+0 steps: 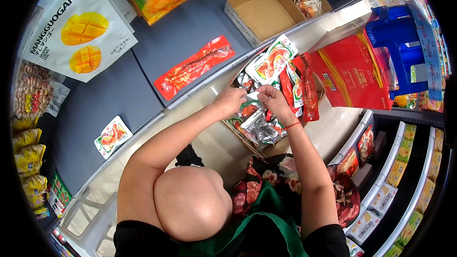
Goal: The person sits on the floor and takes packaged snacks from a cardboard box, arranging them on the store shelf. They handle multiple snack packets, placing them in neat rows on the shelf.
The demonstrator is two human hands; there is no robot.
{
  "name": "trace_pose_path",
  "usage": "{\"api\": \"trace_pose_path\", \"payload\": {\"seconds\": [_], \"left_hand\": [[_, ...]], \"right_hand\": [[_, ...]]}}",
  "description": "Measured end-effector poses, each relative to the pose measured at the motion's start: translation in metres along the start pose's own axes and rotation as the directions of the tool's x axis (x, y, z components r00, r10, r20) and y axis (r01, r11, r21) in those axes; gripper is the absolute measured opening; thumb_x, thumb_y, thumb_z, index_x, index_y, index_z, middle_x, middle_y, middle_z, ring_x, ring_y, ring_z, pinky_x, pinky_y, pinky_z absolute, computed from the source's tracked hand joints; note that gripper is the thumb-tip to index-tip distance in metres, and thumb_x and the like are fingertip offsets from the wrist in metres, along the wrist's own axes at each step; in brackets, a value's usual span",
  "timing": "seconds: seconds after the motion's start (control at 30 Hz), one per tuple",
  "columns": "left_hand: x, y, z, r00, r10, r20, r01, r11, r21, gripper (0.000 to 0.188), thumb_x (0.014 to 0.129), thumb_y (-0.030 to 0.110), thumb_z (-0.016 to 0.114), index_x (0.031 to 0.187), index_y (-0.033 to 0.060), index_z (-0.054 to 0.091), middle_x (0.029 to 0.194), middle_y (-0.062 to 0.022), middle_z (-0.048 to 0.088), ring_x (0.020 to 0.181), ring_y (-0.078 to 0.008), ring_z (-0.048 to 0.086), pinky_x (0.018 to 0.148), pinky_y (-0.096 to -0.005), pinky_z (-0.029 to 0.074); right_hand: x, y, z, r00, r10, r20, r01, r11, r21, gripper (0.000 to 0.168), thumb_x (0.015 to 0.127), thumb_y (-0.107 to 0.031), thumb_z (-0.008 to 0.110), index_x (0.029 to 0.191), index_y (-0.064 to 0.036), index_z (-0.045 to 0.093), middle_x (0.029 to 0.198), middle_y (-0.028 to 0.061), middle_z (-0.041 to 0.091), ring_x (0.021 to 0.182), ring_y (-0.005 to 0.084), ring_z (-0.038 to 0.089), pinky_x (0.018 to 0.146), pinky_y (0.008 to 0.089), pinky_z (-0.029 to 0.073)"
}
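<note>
Before me an open cardboard box [323, 100] holds a jumble of silver, white and red vacuum-sealed snack packets. Over it, my left hand [231, 100] and my right hand [275, 102] pinch the upper edge of a small white-edged snack packet [250, 109] between them. Just below lies the silver back of another packet [266, 132]. A white-and-green packet [273, 60] rests on the pile beyond my hands. Long red packets [310, 89] lean at the box's right side. My fingertips partly hide the top of the held packet.
On the dark shelf [142, 114] lie a long red packet [194, 67] and a small white packet [113, 136]. A divided cardboard tray [267, 16] stands at its edge. Dried-mango bags [85, 32] stand behind. To the right are a red carton [351, 71], a blue plastic stool [396, 43] and lower shelves [383, 160].
</note>
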State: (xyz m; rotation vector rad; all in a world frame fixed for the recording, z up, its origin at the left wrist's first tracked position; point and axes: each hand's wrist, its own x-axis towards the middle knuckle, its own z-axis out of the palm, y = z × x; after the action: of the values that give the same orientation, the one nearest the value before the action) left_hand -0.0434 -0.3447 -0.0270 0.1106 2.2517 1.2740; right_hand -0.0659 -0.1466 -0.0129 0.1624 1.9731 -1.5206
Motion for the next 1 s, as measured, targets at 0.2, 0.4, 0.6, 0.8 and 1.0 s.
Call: {"api": "trace_pose_path", "payload": {"seconds": [0.2,0.4,0.6,0.8,1.0], "left_hand": [[-0.003,0.008,-0.018,0.976,0.123,-0.179,-0.113,0.992,0.063,0.015,0.085,0.02,0.066,0.09,0.0057,0.067,0.075,-0.0095,0.067,0.075,-0.0181,0.066,0.068,-0.0328,0.049],[0.008,-0.013,-0.03,0.945,0.045,-0.324,-0.141,0.949,-0.282,0.029,0.075,0.029,0.076,0.09,0.0051,0.068,0.078,-0.0098,0.069,0.072,-0.018,0.065,0.068,-0.0319,0.049],[-0.027,0.003,-0.052,0.973,-0.027,-0.229,-0.088,0.876,-0.475,0.042,0.077,0.021,0.078,0.107,-0.0027,0.06,0.102,-0.0104,0.065,0.094,-0.0165,0.062,0.083,-0.0295,0.05],[-0.057,-0.02,-0.057,0.995,-0.004,-0.1,-0.061,0.766,-0.64,0.044,0.078,0.016,0.078,0.111,-0.0001,0.053,0.104,-0.0099,0.062,0.095,-0.0168,0.061,0.085,-0.0298,0.05],[-0.098,-0.038,-0.054,0.995,0.018,-0.102,-0.078,0.771,-0.632,0.039,0.08,0.009,0.073,0.112,0.0014,0.053,0.103,-0.0068,0.064,0.092,-0.0124,0.061,0.081,-0.0274,0.051]], "right_hand": [[-0.007,-0.025,0.001,0.996,-0.024,0.084,0.027,0.999,-0.028,0.014,0.09,-0.014,0.062,0.1,-0.004,0.062,0.084,-0.0028,0.06,0.067,0.0043,0.051,0.056,0.0207,0.041],[-0.012,-0.059,0.007,0.983,-0.179,-0.025,0.18,0.983,0.042,0.013,0.09,-0.011,0.061,0.099,-0.002,0.062,0.086,-0.0013,0.061,0.069,0.0027,0.053,0.058,0.0196,0.045],[-0.013,-0.087,0.005,0.969,-0.216,-0.122,0.236,0.954,0.187,0.01,0.091,-0.012,0.059,0.1,-0.007,0.06,0.086,-0.005,0.059,0.073,0.0013,0.053,0.059,0.0175,0.044],[-0.014,-0.107,0.038,0.976,-0.211,-0.054,0.218,0.956,0.197,0.01,0.093,-0.011,0.057,0.1,-0.004,0.058,0.085,-0.0033,0.06,0.069,0.0023,0.053,0.058,0.0193,0.043],[-0.011,-0.118,0.074,0.972,-0.227,0.062,0.208,0.951,0.228,0.011,0.093,-0.01,0.057,0.103,-0.004,0.057,0.084,-0.0023,0.059,0.068,0.0028,0.054,0.058,0.0182,0.045]]}}
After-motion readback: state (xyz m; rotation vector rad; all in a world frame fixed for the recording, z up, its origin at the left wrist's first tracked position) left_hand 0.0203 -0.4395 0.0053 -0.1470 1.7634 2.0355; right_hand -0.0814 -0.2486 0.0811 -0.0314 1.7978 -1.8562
